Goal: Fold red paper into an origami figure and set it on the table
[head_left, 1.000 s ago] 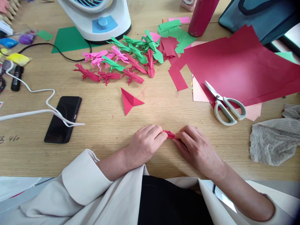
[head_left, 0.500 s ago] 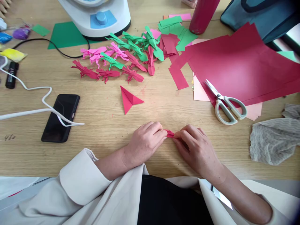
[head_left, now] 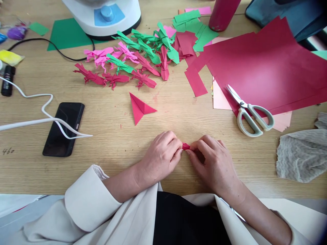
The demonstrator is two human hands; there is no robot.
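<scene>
In the head view, the person's left hand point(head_left: 162, 154) and right hand point(head_left: 214, 163) meet at the near edge of the wooden counter point(head_left: 114, 149). Both are pinched shut on a small red paper piece point(head_left: 186, 146). Only a sliver of it shows between the fingertips of the two hands, and it sits at or just above the counter top. Cream sleeves cover both forearms.

Just beyond the hands lies a red folded triangle point(head_left: 140, 108), apart from them. Farther back is a heap of folded paper figures point(head_left: 133, 64) in red, pink and green, with loose green and red scraps beside it.

To the right, large red sheets point(head_left: 263, 68) overlap paler pink ones, and grey-handled scissors point(head_left: 251, 112) rest on their near edge with the blades partly apart. A grey cloth point(head_left: 301, 154) lies crumpled near the counter's right edge.

To the left, a black phone point(head_left: 63, 128) lies face up with a white cable point(head_left: 38, 117) running across it. At the far edge stand a white fan base point(head_left: 107, 17), on a green sheet point(head_left: 63, 35), and a red bottle point(head_left: 223, 13).
</scene>
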